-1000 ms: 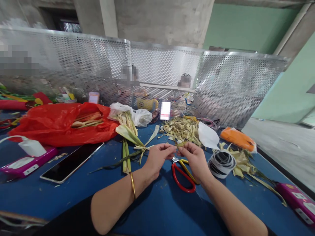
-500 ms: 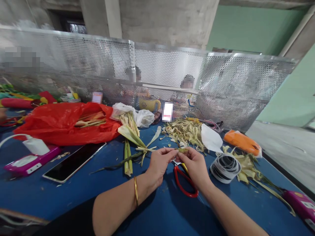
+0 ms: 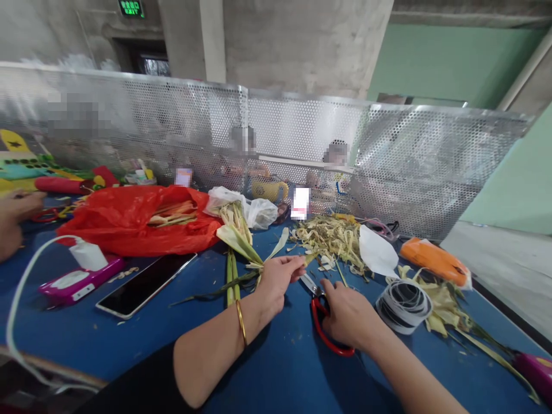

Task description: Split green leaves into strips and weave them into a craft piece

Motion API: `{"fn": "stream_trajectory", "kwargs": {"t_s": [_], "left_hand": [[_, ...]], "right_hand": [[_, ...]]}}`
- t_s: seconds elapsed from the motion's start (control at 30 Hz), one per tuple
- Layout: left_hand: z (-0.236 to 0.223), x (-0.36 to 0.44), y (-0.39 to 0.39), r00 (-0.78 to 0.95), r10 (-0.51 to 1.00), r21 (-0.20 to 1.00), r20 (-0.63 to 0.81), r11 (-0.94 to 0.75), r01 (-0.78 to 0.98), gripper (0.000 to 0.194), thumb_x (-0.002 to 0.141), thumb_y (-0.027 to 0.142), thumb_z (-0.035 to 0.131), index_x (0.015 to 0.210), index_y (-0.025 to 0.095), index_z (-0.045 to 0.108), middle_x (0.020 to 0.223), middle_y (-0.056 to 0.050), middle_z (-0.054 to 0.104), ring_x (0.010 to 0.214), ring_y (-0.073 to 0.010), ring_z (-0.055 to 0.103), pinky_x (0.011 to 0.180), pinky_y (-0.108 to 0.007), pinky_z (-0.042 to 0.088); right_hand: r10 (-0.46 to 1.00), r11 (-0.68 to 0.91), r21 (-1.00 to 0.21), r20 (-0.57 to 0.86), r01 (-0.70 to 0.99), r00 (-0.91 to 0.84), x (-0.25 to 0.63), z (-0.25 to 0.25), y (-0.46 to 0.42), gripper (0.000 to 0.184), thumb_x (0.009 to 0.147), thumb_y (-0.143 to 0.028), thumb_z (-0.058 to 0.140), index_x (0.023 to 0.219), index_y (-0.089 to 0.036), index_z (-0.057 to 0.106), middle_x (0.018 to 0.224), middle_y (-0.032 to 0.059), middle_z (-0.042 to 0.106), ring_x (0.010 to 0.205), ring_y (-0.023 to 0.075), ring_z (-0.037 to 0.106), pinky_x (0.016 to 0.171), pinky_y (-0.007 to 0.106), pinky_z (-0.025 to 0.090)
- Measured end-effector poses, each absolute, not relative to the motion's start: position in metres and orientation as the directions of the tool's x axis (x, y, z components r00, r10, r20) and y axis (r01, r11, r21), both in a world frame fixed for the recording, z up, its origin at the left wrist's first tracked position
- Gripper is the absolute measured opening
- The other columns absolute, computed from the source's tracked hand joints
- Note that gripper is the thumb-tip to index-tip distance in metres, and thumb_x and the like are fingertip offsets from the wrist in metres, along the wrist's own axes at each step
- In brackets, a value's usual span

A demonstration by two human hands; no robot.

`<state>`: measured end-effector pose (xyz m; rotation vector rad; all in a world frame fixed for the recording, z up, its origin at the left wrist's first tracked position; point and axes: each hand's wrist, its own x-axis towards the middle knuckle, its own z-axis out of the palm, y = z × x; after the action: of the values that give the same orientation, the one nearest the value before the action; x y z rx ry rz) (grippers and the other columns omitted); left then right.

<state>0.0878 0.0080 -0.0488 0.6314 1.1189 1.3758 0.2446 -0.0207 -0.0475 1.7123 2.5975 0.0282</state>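
My left hand, with a gold bangle at the wrist, pinches a small piece of dry husk between thumb and fingertips. On the blue table lies a pair of red-handled scissors, blades pointing up and left toward the left hand. My right hand has its fingers curled over the scissors' handles; part of the handles is hidden under it. Just beyond both hands is a heap of shredded dry husk. Longer husk leaves and green stalks lie left of my left hand.
A red plastic bag, a phone and a purple power strip lie on the left. White coiled tape, a white sheet and an orange packet are on the right. Another person's hand shows far left, before a perforated metal screen.
My right hand has let go of the husk piece and moved down onto the scissors' handles. The left hand keeps the husk. The view has shifted slightly, and another person's hand shows more fully.
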Motion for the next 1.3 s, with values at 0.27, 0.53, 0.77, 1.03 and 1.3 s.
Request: {"fn": "stream_trajectory", "kwargs": {"t_s": [0.27, 0.53, 0.77, 1.03, 1.3], "left_hand": [[-0.051, 0.084, 0.015, -0.14, 0.954, 0.817, -0.266, 0.146, -0.557, 0.017, 0.065, 0.024, 0.078, 0.063, 0.013, 0.065, 0.06, -0.001, 0.062, 0.057, -0.009, 0.057, 0.06, -0.022, 0.046], [-0.046, 0.08, 0.018, -0.198, 0.942, 0.751, -0.272, 0.079, -0.656, 0.013, 0.08, 0.017, 0.065, 0.068, 0.014, 0.063, 0.061, 0.0, 0.061, 0.056, -0.009, 0.057, 0.056, -0.022, 0.047], [-0.042, 0.075, 0.018, -0.194, 0.946, 0.727, -0.26, 0.06, -0.684, 0.008, 0.077, 0.016, 0.068, 0.072, 0.012, 0.065, 0.06, 0.0, 0.062, 0.052, -0.0071, 0.055, 0.053, -0.019, 0.043], [-0.04, 0.07, 0.025, -0.218, 0.922, 0.651, -0.32, 0.047, -0.758, 0.01, 0.077, 0.015, 0.069, 0.071, 0.014, 0.062, 0.06, 0.002, 0.061, 0.05, -0.0061, 0.055, 0.05, -0.017, 0.041], [-0.042, 0.07, 0.027, -0.218, 0.926, 0.655, -0.308, 0.041, -0.754, 0.01, 0.077, 0.017, 0.07, 0.072, 0.015, 0.061, 0.062, 0.002, 0.062, 0.051, -0.0068, 0.056, 0.049, -0.017, 0.042]], "right_hand": [[0.949, 0.286, -0.149, -0.093, 0.947, -0.301, 0.255, -0.04, -0.007, 0.038, 0.072, -0.019, 0.053, 0.109, -0.015, 0.061, 0.085, 0.0138, 0.07, 0.083, 0.0303, 0.067, 0.064, 0.032, 0.042], [0.936, -0.01, -0.97, -0.094, 0.243, -0.338, 0.249, -0.043, -0.005, 0.026, 0.063, -0.032, 0.067, 0.08, -0.018, 0.053, 0.071, -0.0013, 0.061, 0.067, 0.0182, 0.066, 0.064, 0.028, 0.05], [0.968, -0.022, -0.979, -0.072, 0.204, -0.242, 0.24, -0.047, -0.007, 0.053, 0.062, -0.039, 0.073, 0.107, -0.018, 0.055, 0.052, -0.0087, 0.049, 0.042, 0.0117, 0.05, 0.044, 0.023, 0.04], [0.964, 0.238, -0.908, 0.178, 0.344, -0.198, 0.247, -0.05, -0.003, 0.063, 0.065, -0.048, 0.073, 0.118, -0.017, 0.058, 0.073, -0.0017, 0.054, 0.06, 0.0137, 0.052, 0.055, 0.025, 0.045], [0.935, 0.343, -0.697, 0.186, 0.63, -0.303, 0.253, -0.046, -0.005, 0.058, 0.069, -0.04, 0.069, 0.123, -0.023, 0.058, 0.114, 0.0069, 0.063, 0.1, 0.0254, 0.06, 0.091, 0.036, 0.045]]}}
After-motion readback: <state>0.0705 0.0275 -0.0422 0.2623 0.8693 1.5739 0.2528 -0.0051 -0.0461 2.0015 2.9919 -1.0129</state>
